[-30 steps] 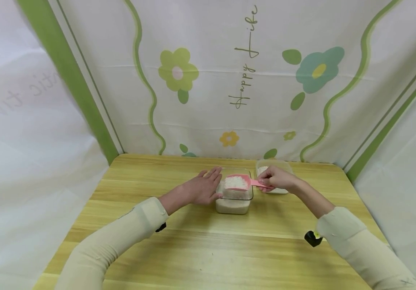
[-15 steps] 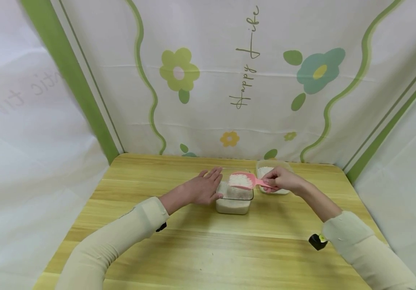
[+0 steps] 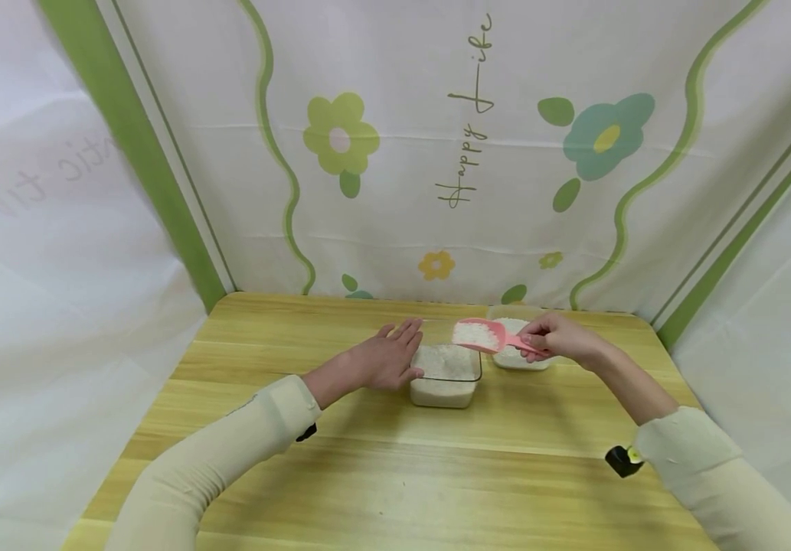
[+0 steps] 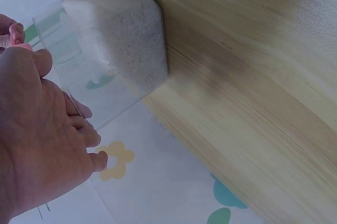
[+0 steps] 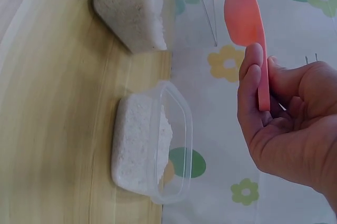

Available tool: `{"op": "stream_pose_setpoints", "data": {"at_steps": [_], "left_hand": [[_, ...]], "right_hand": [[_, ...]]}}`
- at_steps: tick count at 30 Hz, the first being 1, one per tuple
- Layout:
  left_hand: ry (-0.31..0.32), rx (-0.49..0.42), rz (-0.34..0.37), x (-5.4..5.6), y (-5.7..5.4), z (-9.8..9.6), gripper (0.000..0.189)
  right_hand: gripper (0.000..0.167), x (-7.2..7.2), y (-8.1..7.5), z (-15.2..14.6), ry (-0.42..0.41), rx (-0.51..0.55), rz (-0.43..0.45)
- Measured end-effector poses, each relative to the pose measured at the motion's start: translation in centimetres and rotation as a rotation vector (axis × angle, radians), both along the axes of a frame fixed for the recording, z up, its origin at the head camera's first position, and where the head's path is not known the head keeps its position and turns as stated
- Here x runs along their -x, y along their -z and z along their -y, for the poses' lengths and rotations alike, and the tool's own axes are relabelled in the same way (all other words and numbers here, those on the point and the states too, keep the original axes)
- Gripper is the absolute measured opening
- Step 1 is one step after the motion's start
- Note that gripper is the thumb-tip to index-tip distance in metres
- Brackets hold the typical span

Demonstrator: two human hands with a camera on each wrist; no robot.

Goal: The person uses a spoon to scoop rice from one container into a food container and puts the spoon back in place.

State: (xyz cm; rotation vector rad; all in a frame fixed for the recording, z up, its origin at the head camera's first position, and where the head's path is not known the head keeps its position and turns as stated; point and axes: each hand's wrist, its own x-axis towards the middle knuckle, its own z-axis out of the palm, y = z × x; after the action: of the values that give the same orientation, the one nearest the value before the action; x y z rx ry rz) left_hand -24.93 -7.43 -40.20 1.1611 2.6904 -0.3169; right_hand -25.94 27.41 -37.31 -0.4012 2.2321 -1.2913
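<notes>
My right hand (image 3: pixel 560 340) pinches the handle of a pink scoop (image 3: pixel 501 335) between thumb and fingers. White rice (image 3: pixel 474 334) lies in the scoop's bowl, which is held level above the right side of a clear rectangular container (image 3: pixel 445 399). Rice fills the lower part of that container. At its left rim rests my left hand (image 3: pixel 387 361), fingers extended; the left wrist view shows the fingertips (image 4: pixel 90 138) against the clear wall. Partly behind the right hand stands a smaller clear plastic tub (image 5: pixel 152 153), also with rice in it.
Both containers stand toward the back of a wooden table (image 3: pixel 395 474). A white curtain (image 3: pixel 395 207) with printed flowers hangs right behind the table's back edge, and more white sheets (image 3: pixel 57 306) close in the sides.
My right hand has moved right and slightly up with the rice-filled scoop, from over the middle of the larger container toward the tub. The left hand has stayed at the rim.
</notes>
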Motion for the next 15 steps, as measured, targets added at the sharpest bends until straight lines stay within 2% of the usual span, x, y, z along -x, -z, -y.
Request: {"op": "stream_pose_setpoints", "data": {"at_steps": [15], "left_hand": [[-0.015, 0.001, 0.027, 0.1, 0.0, -0.1, 0.074]], "right_hand": [[0.028, -0.6, -0.3, -2.5, 0.019, -0.008, 0.009]]}}
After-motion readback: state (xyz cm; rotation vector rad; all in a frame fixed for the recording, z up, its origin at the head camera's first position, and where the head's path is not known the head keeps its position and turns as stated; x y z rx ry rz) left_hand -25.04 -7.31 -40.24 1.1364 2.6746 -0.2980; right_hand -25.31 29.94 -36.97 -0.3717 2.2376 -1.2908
